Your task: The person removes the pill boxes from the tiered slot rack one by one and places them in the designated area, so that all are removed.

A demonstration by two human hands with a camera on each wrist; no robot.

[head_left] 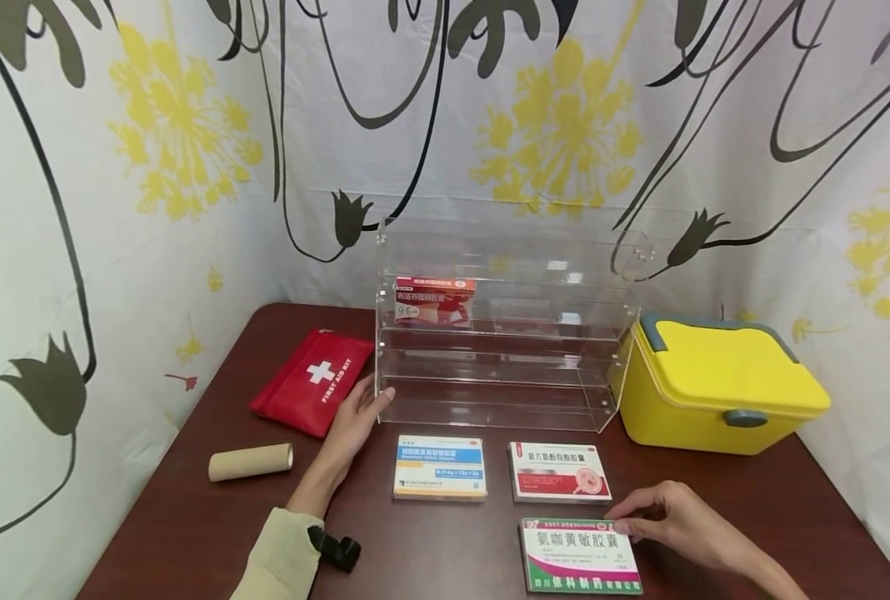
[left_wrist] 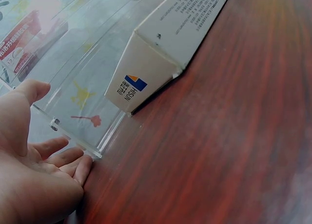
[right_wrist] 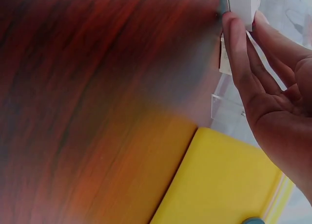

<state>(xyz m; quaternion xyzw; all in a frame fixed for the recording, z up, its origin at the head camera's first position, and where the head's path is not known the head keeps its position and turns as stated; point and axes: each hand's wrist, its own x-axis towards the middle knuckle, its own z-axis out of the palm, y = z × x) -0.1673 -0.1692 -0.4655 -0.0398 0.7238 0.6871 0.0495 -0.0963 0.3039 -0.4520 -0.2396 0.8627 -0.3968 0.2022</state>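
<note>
So, biggest first: brown table [head_left: 426, 546], and near its back edge sits the rack [head_left: 505, 365], all see-through plastic with several shelves stepping up and clear side panels, so the flowery cloth [head_left: 430, 179] shows right through it. Just right of it there's a yellow case [head_left: 733, 362] with a grey handle and latch, and just left a red pouch [head_left: 302, 387] with a white cross and FIRST AID KIT on it.

Then the boxes. Green one [head_left: 582, 557] is nearest, front and a bit right on the table: white face, big dark characters, a wavy magenta band, green along the bottom with white lettering, thin green strip up top. Blue-and-white one [head_left: 440, 469] lies flat in front of the rack, red-and-white one [head_left: 560, 472] flat to its right, and a red one [head_left: 434, 302] sits at the left end of an upper shelf. Plain cardboard tube [head_left: 252, 462] over on the left, near the pouch.

Grip-wise, the right hand [head_left: 677, 525] pinches the green one by its upper right corner, thumb and fingertips only about a box thickness apart. The left hand [head_left: 355, 421] straddles the rack's left panel low down, thumb on the inner side, fingers loosely bent outside; can't tell how hard it's squeezing.
</note>
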